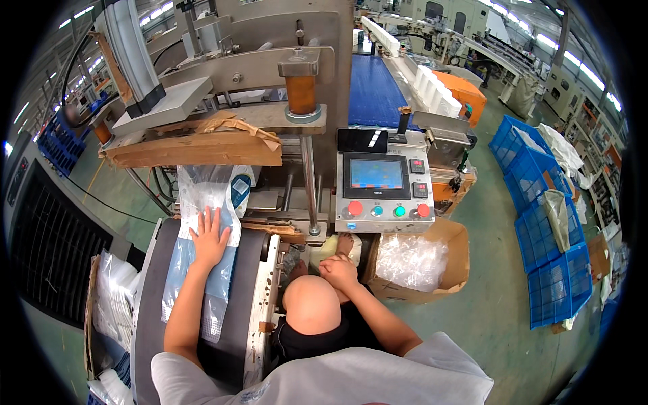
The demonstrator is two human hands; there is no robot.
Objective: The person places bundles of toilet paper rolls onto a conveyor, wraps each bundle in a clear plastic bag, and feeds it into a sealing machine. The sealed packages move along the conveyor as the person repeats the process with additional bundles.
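Note:
My left hand [208, 239] lies flat with its fingers spread on a clear and blue plastic bag [202, 283]. The bag stretches along a dark grey conveyor belt [248, 283], and its upper end reaches into the machine's mouth [209, 182]. My right hand [339, 270] rests just beyond my bare knee [310, 304], its fingers curled closed with nothing in them.
A control panel [385, 189] with a blue screen and coloured buttons stands ahead on the right. Below it sits a cardboard box [453, 256] of clear plastic. Blue crates [540, 202] line the green floor at right. A blue belt [374, 88] runs away behind the panel.

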